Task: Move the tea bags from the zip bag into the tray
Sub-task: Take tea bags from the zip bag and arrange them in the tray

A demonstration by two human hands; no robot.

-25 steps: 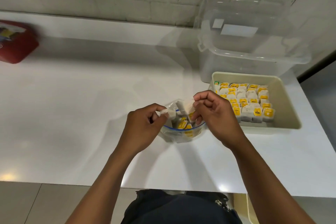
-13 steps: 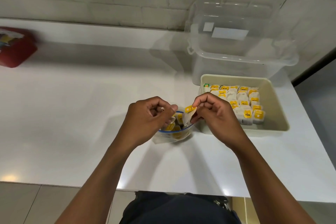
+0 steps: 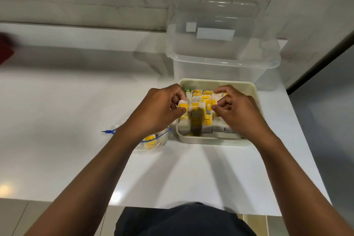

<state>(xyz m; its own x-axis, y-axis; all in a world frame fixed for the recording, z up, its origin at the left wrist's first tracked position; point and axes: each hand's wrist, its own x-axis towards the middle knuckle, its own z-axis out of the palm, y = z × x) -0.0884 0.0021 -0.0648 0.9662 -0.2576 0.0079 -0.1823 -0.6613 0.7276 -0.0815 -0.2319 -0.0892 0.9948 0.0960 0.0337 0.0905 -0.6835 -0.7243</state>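
Tea bags (image 3: 204,119), white with yellow tags, one pinched in each hand over tray (image 3: 252,90).

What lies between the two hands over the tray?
Head view: packed tea bags in the tray fill the gap between left hand and right hand.

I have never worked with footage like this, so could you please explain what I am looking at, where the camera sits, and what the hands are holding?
No machine here: a camera worn on a person's head looks down at their two bare hands over a white counter. The left hand pinches a tea bag with a yellow tag at the left edge of a beige tray packed with rows of tea bags. The right hand pinches another tea bag above those rows. A zip bag holding more tea bags lies left of the tray. Behind the tray stands a clear plastic box.
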